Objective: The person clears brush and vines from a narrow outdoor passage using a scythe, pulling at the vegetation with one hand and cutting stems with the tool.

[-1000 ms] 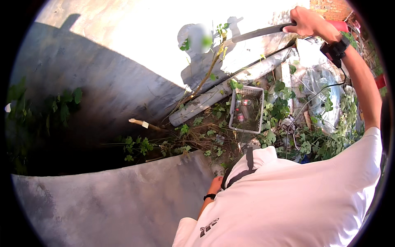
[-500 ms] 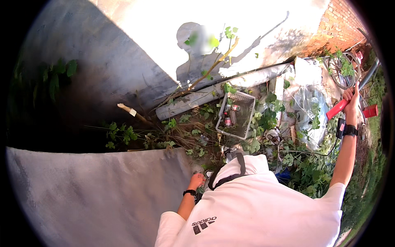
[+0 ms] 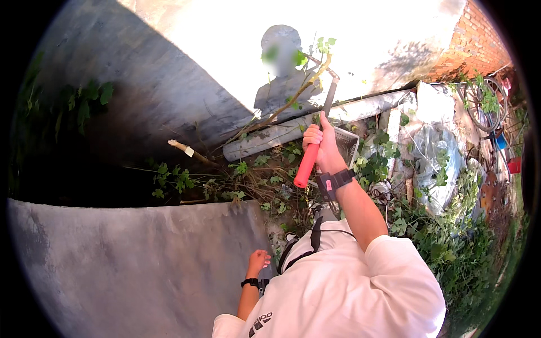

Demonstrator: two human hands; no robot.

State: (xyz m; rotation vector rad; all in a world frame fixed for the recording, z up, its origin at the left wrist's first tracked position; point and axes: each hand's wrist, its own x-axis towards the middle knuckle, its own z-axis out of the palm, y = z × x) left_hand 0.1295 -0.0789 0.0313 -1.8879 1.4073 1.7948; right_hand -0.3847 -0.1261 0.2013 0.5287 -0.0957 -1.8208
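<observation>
My right hand (image 3: 320, 143) is wrapped around the red grip of a sickle (image 3: 306, 167). Its grey shaft rises past my thumb, and a thin, curved blade bends left at the top, close to the upper end of a bare, slanting branch (image 3: 304, 86). Whether blade and branch touch, I cannot tell. Low beside my body, my left hand (image 3: 259, 260) hangs over the edge of a grey concrete slab (image 3: 135, 253), fingers loosely curled and a little apart, nothing visible in them. A cut stump with a pale end (image 3: 181, 148) sticks up left of the branch.
A pale wall (image 3: 366, 45) stands ahead, a grey pipe (image 3: 253, 145) along its foot. My right arm partly covers a plastic crate (image 3: 346, 141). Clear plastic sheeting (image 3: 437, 163), coiled hose (image 3: 487, 104) and leafy vines lie to the right. Dark shade fills the gap at left.
My right arm has swung from far right to the middle, bringing the sickle in front of the wall by the branch. My left hand has dropped slightly lower and leftward.
</observation>
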